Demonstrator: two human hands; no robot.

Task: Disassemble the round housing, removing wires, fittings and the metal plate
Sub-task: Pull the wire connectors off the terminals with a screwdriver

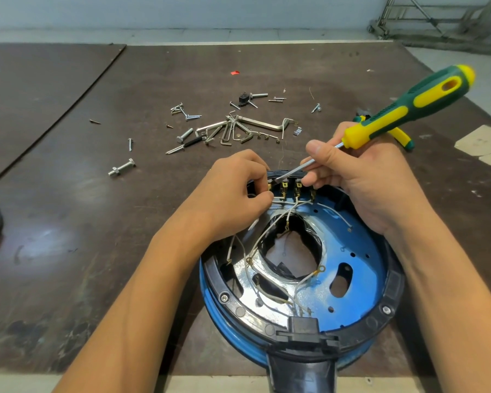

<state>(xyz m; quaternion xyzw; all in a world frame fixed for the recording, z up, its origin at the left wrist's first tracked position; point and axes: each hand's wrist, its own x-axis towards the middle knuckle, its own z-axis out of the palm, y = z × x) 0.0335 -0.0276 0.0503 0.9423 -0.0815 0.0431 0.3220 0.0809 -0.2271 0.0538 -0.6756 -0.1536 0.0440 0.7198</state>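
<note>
With the round housing [376,252] at the near edge of the table [97,222], your left hand [236,184] pinching a wire [279,197] at its far terminals [284,190] and your right hand [363,180] gripping the screwdriver [408,109], a slipped blade could jab the pinching hand.

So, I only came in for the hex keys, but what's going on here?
A person is taking apart a round blue housing. The right hand holds a green-and-yellow screwdriver by its shaft, tip at the row of brass terminals on the far rim, while the left hand pinches a white wire there. Other white wires hang loose inside. Hex keys and bolts lie scattered beyond.
</note>
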